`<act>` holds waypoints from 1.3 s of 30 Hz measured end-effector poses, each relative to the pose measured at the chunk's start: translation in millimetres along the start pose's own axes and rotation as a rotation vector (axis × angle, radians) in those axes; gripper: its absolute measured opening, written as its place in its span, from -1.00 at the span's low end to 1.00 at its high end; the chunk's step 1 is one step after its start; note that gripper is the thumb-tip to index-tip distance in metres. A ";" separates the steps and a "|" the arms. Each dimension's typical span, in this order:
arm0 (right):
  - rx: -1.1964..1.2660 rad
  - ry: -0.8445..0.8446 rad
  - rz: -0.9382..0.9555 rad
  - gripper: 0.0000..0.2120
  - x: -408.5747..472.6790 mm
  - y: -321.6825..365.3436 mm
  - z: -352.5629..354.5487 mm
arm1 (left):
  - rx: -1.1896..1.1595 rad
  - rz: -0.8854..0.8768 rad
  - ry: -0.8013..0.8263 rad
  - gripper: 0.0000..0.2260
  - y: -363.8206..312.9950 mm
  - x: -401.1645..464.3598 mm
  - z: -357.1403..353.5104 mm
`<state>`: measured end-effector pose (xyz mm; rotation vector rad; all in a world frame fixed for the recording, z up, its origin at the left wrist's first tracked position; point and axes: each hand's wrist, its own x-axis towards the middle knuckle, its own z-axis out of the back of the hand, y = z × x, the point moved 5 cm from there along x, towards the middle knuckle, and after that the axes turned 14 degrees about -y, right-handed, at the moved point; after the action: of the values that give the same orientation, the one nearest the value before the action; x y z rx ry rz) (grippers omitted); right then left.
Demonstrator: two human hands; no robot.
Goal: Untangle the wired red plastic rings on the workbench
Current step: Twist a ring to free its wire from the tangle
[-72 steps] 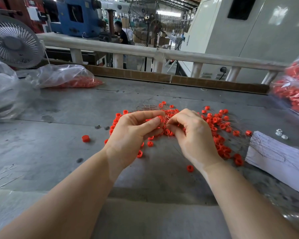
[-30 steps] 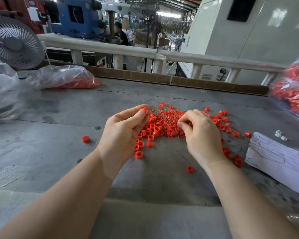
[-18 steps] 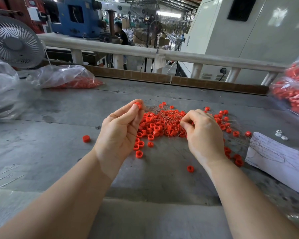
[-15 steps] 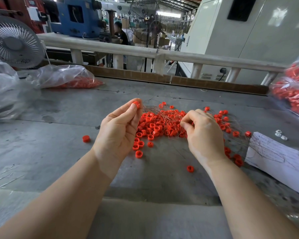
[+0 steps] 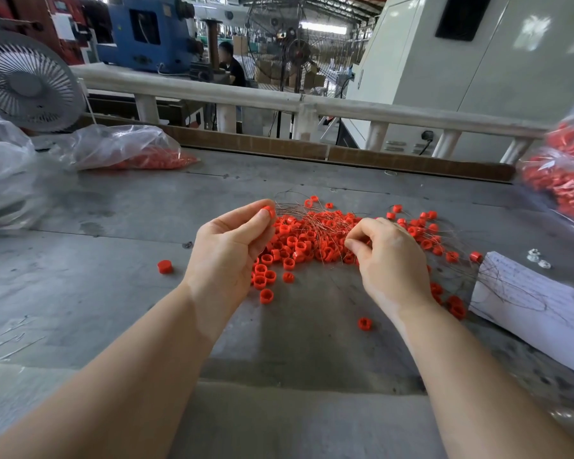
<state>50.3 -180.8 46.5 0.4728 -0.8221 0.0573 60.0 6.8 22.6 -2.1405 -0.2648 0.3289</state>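
Fingertips (image 5: 268, 212) of the left hand (image 5: 227, 251) pinch a single red ring (image 5: 269, 211), raised at the left edge of the heap of red rings (image 5: 307, 241) spread across the middle of the grey workbench (image 5: 113, 286). Thin wires (image 5: 309, 215) run from the pinched ring rightward and slightly down, across the top of the heap, toward the right hand (image 5: 386, 260), whose thumb and forefinger are closed together on strands at the heap's right side; its other fingers are curled under. The heap's long axis lies left to right, continuing past the right hand into a looser scatter of rings (image 5: 424, 230) threaded with more wire. Stray rings sit apart: one (image 5: 163, 266) to the left, one (image 5: 364, 323) nearer the person. A white paper sheet (image 5: 537, 306) lies at the right, with wire ends over its near corner. Clear plastic bags of red parts rest at far left (image 5: 126, 149) and far right (image 5: 564, 180). A grey fan (image 5: 24, 82) stands behind the bench's left end.
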 end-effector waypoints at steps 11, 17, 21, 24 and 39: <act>0.355 0.024 -0.097 -0.77 1.3 9.7 2.6 | 0.533 -0.633 0.275 -0.74 -11.3 -28.4 -24.4; 0.678 0.190 -0.391 -0.50 2.6 7.8 -4.0 | 0.657 -0.815 0.384 -0.70 -8.3 -35.3 -31.7; 0.729 0.178 -0.490 -0.52 2.0 2.0 -4.6 | 0.695 -0.847 0.379 -0.73 -7.0 -35.0 -32.3; 0.695 0.037 -0.513 -0.49 4.3 -6.0 2.3 | 0.654 -0.786 0.321 -0.71 -7.7 -30.9 -29.5; 0.665 0.132 -0.236 -0.67 -0.5 20.6 3.7 | 0.517 -0.503 0.105 -0.77 -6.9 -15.3 -12.6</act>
<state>42.7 -163.9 56.1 1.1772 -0.5985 0.1437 49.3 -4.0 37.2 -1.5132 -0.5748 -0.0141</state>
